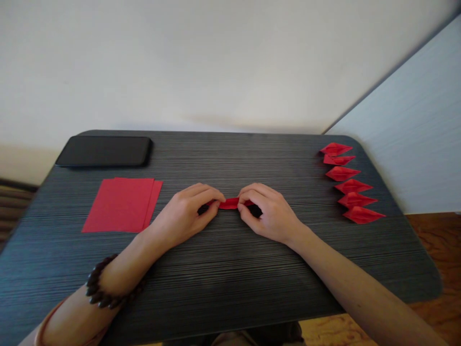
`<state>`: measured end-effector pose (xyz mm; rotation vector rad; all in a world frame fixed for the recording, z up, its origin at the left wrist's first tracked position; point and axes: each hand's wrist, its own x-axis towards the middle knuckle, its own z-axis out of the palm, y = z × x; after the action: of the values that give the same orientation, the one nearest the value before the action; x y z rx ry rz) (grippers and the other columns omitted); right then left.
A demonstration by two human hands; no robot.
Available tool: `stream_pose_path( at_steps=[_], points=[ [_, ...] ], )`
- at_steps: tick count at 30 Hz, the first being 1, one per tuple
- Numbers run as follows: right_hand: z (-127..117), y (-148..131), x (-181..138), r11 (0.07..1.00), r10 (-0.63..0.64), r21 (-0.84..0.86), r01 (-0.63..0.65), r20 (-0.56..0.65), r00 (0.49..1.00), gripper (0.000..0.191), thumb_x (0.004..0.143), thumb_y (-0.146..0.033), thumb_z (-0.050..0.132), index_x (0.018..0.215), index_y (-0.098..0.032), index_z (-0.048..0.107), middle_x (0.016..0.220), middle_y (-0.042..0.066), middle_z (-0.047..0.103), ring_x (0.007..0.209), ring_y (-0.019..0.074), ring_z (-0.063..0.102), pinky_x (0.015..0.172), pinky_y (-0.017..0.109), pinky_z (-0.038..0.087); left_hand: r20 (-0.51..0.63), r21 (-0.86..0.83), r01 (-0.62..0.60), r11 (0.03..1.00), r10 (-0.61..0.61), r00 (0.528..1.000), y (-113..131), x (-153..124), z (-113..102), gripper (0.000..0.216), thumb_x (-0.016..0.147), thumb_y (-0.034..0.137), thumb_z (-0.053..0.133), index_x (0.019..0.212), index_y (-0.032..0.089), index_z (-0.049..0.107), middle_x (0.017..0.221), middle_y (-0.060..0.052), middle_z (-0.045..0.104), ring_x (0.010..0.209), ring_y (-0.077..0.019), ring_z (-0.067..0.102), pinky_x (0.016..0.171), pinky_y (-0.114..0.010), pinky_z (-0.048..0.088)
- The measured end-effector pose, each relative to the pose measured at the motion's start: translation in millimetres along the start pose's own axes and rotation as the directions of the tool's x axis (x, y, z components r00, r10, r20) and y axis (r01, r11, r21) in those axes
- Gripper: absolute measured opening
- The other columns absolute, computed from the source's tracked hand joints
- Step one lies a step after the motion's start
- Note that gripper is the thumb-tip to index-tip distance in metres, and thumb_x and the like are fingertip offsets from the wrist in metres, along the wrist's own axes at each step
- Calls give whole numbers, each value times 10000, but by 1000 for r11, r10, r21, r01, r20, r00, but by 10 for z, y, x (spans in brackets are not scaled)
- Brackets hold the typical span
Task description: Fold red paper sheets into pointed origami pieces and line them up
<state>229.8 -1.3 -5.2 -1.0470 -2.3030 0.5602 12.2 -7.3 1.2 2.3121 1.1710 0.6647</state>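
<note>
Left hand [189, 211] and right hand [270, 211] pinch a seemingly part-folded red paper [229, 203]; six folded pieces [343, 173] look finished, flat sheets [120, 204] remain.

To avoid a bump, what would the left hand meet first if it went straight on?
Beyond the folded red paper it pinches, the left hand would probably meet the right hand; depth is unclear.

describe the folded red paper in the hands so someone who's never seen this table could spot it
At the middle of the dark grained table, the left hand and right hand face each other. Pinched between them is a small, narrow folded red paper. Unlike the flat square red sheets on the left and the pointed red paper folds on the right, it alone is held.
</note>
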Motion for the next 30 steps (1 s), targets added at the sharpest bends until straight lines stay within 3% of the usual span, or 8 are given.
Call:
stream_pose_path(
  at_steps=[7,16,26,30],
  points=[
    [39,-3,-13,995,76,-58,-79,-53,996,94,817,-186,531,904,-190,567,892,56,647,832,201,585,795,363,471,-13,50,72,996,-72,997,50,-1,6,149,860,202,501,973,187,597,929,-37,645,847,-157,592,799,-290,476],
    [45,-15,-5,990,75,-115,-76,-13,997,200,793,-171,546,990,-179,574,995,56,647,916,219,575,824,375,435,8,62,45,997,-46,999,35,-5,15,138,863,203,500,980,198,573,887,-22,618,828,-153,571,774,-289,467],
    [60,-36,0,991,63,-120,-62,3,998,107,814,-152,530,877,-192,607,975,30,621,887,176,566,794,322,416,18,62,2,998,-3,1000,23,-3,26,108,844,169,536,945,178,575,886,-20,621,822,-160,555,761,-306,460],
    [61,-29,3,992,65,-111,-65,0,998,104,820,-158,530,882,-194,606,957,26,626,878,174,563,790,323,411,0,59,-47,997,47,999,25,-2,40,180,850,140,527,1012,184,593,994,-36,619,913,-165,563,830,-316,464]
  ],
)
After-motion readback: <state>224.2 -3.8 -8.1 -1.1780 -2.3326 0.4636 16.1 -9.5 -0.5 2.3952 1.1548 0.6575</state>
